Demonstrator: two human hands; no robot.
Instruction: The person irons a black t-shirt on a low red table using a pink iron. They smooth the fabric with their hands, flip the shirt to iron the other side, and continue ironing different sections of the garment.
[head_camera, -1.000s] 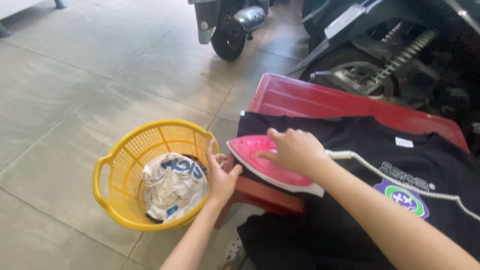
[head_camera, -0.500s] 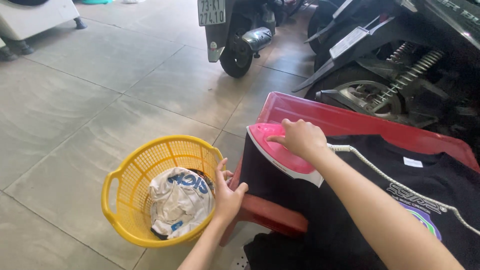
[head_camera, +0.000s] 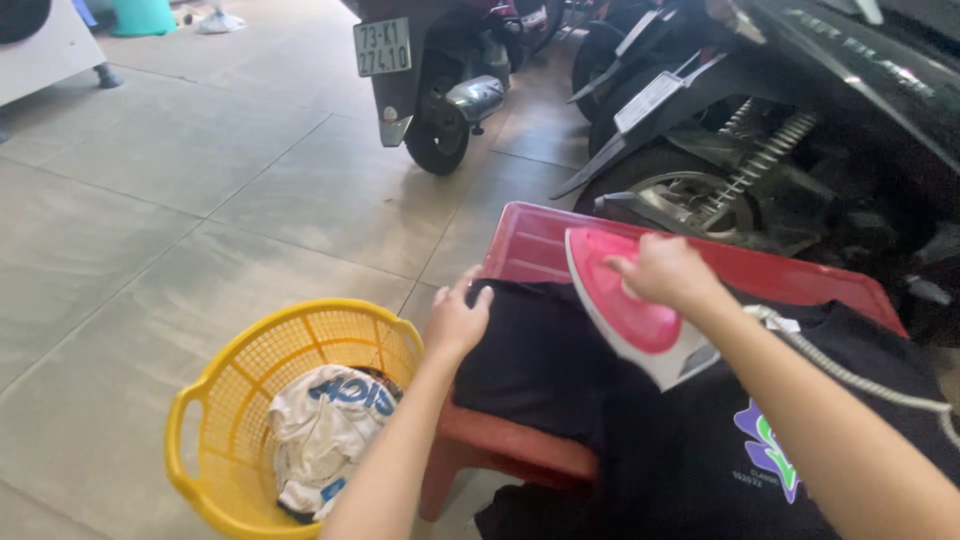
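On black shirt (head_camera: 560, 370) — hands, seemingly gripped iron (head_camera: 625, 305).

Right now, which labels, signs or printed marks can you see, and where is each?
Number plate: white rectangle with dark characters, on the rear of the scooter at top centre.
Print on black shirt: purple and green emblem, below the right hand's forearm.
White garment in the yellow basket: blue lettering, lower left.
No packages or screens.

Two bare forearms are being shown from above, with no sleeves, gloves, watch or bracelet being worn as far as the frame reaches. The left hand (head_camera: 458, 320) and the right hand (head_camera: 668, 272) are being seen without visible rings; fingernails are being kept short and unpainted.
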